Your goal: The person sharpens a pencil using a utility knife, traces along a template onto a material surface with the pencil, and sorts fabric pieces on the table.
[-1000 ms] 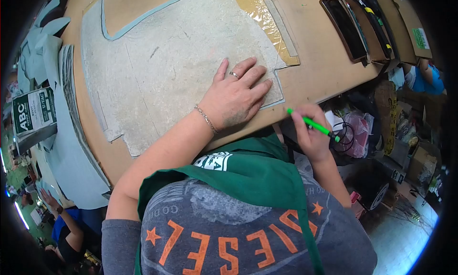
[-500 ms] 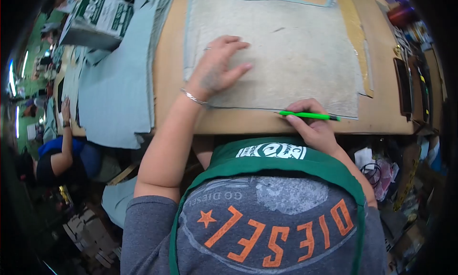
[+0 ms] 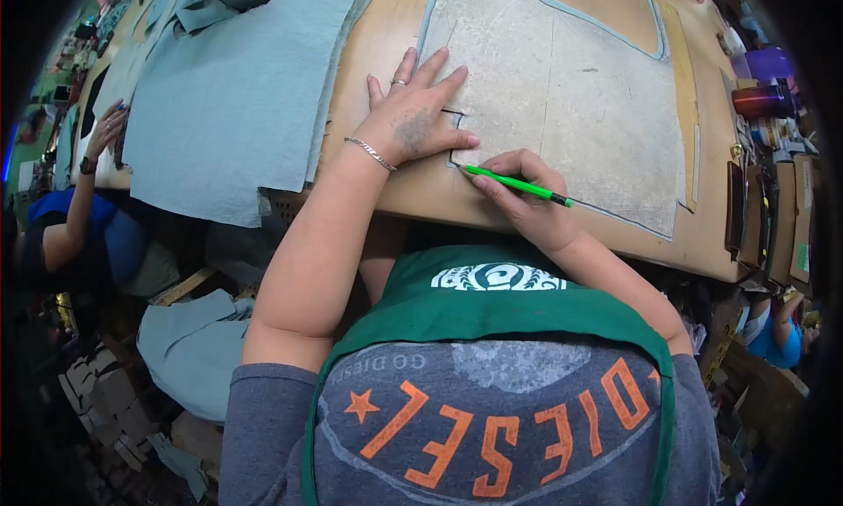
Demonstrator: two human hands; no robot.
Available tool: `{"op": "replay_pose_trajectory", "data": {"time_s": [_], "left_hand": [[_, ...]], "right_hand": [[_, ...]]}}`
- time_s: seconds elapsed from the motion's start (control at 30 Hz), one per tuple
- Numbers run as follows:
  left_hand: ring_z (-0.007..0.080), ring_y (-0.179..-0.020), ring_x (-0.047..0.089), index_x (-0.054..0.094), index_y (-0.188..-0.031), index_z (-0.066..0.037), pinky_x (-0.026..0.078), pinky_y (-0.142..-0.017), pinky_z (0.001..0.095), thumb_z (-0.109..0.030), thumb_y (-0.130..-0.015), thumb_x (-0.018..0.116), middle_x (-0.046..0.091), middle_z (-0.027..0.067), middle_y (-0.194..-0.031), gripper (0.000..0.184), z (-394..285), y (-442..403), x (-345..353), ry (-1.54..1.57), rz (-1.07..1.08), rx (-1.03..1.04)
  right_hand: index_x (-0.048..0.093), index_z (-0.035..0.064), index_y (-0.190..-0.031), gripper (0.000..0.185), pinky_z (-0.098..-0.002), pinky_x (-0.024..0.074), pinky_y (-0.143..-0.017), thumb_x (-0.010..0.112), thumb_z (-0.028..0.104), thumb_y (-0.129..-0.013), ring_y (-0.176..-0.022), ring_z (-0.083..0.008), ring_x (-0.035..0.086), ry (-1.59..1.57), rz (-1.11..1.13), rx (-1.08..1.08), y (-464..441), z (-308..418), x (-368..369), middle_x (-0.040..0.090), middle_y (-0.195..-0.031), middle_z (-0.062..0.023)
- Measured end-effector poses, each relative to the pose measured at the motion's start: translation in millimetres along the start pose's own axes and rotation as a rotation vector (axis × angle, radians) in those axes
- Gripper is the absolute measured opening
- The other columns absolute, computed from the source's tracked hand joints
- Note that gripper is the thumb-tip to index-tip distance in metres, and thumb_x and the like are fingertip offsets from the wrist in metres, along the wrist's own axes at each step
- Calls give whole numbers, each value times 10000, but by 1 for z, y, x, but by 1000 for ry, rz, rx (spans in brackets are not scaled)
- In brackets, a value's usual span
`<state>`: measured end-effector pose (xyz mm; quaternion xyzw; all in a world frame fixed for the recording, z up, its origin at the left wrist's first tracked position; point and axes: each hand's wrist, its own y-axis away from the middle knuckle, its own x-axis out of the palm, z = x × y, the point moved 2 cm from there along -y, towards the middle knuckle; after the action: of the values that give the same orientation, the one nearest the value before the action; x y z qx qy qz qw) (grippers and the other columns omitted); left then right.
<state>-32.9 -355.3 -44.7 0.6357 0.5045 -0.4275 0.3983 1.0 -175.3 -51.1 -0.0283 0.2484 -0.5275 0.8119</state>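
A worn, pale grey flat pattern sheet point(image 3: 571, 93) lies on the tan tabletop point(image 3: 413, 199). Grey-blue material shows along parts of its edge. My left hand point(image 3: 421, 115) is open, its fingers spread flat over the sheet's left edge, with the thumb beside a small dark-outlined notch. In my right hand point(image 3: 531, 199) a green pencil point(image 3: 518, 183) with a black end is pinched between thumb and fingers. Its tip touches, or nearly touches, the near left corner of the sheet, just below my left thumb.
Left of the sheet, layered grey-blue material point(image 3: 237, 102) overhangs the table edge. Beyond it is another person's hand point(image 3: 107, 130). A yellow-brown strip point(image 3: 683, 93) runs along the sheet's right side. A purple container point(image 3: 762, 63) and a dark red jar point(image 3: 762, 102) stand at the far right.
The view has turned, so the sheet appears slanted. My left hand has flattened onto the left edge, and my right hand has brought the pencil tip leftward along the near edge to the corner.
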Motion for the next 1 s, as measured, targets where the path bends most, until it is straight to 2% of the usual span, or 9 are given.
{"op": "replay_pose_trajectory", "data": {"time_s": [0.27,0.4,0.5,0.53,0.63,0.7,0.83,0.9,1.0], "left_hand": [[319,-1313,90,330,-1319,-219,80,-936,670,-648,-572,614,184,48,-1419,906,-1,0,0,-5,0,-4],[319,-1313,86,326,-1321,-215,81,-943,665,-649,-548,628,189,47,-1417,937,-2,-1,0,-3,8,-24],[311,-1316,79,319,-1324,-204,75,-937,673,-616,-565,644,185,45,-1418,922,-4,0,-2,4,22,-28],[307,-1318,75,317,-1325,-199,72,-933,677,-599,-577,650,183,44,-1419,911,-4,0,-3,6,23,-25],[314,-1278,218,376,-1281,-96,187,-969,590,-417,-692,654,291,109,-1365,726,-4,3,-12,77,-52,-1],[318,-1188,348,447,-1192,-25,287,-944,489,-278,-735,629,399,147,-1264,553,18,-1,-2,204,-295,86],[311,-999,510,548,-1015,42,404,-848,338,-109,-750,600,540,172,-1045,310,0,21,-17,251,-510,198],[289,-985,520,574,-979,10,416,-818,368,-136,-726,624,550,144,-1005,296,-23,44,-5,274,-442,357],[229,-1064,479,554,-1059,-43,376,-856,390,-233,-735,611,524,84,-1086,380,-67,83,15,155,-317,378]], "right_hand": [[552,35,-712,121,-279,437,-573,668,68,-716,-642,-183,560,20,-42,16,9,0,-16,582,-704,-80],[552,25,-747,106,-259,460,-621,656,43,-735,-715,-144,564,32,-83,158,48,-8,-82,591,-805,-78],[540,19,-801,86,-244,454,-691,611,1,-757,-782,-139,554,44,-230,454,94,-13,-150,578,-856,-76],[540,16,-807,73,-252,447,-730,597,-3,-766,-817,-147,551,69,-276,388,108,-18,-173,573,-870,-87],[506,15,-816,57,-254,448,-733,560,11,-799,-835,-157,556,54,-516,496,128,-11,-211,581,-904,-119],[506,20,-829,46,-247,453,-712,549,23,-814,-811,-145,556,6,-580,504,119,-9,-208,576,-887,-108],[468,13,-925,117,-260,469,-682,532,53,-836,-767,-137,549,-215,-358,465,47,-8,-143,527,-845,-57],[467,-7,-923,152,-268,476,-656,548,86,-834,-759,-143,561,-286,-181,410,0,5,-96,546,-830,-66],[482,-17,-893,186,-254,468,-653,579,124,-819,-729,-135,582,-177,20,290,-65,11,-26,588,-784,-94]]}}
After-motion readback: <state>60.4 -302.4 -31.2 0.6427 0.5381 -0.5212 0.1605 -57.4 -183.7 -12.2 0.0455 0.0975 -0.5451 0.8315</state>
